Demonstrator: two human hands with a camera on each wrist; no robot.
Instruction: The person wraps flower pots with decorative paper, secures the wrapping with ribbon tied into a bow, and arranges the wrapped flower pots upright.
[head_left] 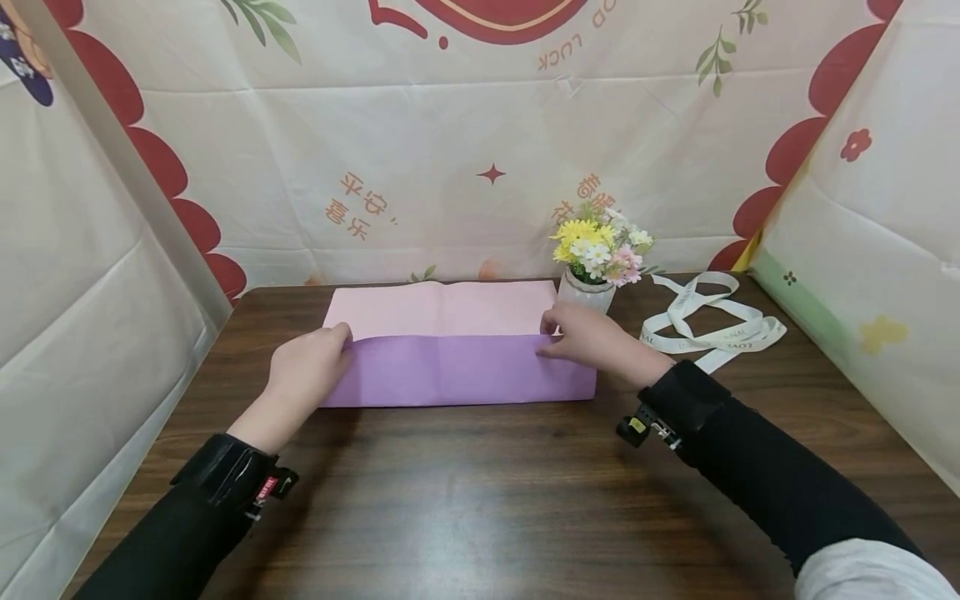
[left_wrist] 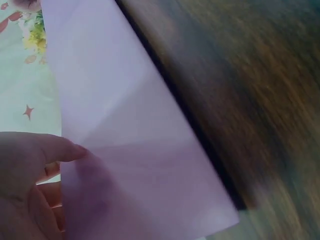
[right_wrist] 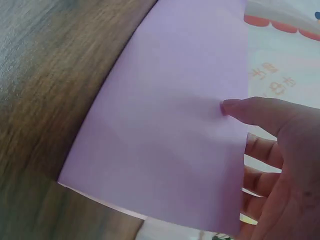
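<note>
A sheet of wrapping paper lies on the table with its purple side (head_left: 480, 372) folded up along the near edge and its pink side (head_left: 491, 308) showing behind. My left hand (head_left: 309, 365) pinches the purple flap near its left end. In the left wrist view, the thumb (left_wrist: 72, 151) presses the front and the other fingers go behind the paper. At the right end, my right hand (head_left: 588, 333) grips the flap's upper edge. The right wrist view shows that thumb (right_wrist: 237, 107) on the purple face, with the fingers partly hidden behind it.
Behind my right hand stands a white pot (head_left: 585, 292) of artificial flowers (head_left: 600, 246). A loosely looped white printed ribbon (head_left: 738, 336) lies on the right of the brown wooden table (head_left: 450, 492). Printed cloth (head_left: 465, 133) hangs at the back and sides.
</note>
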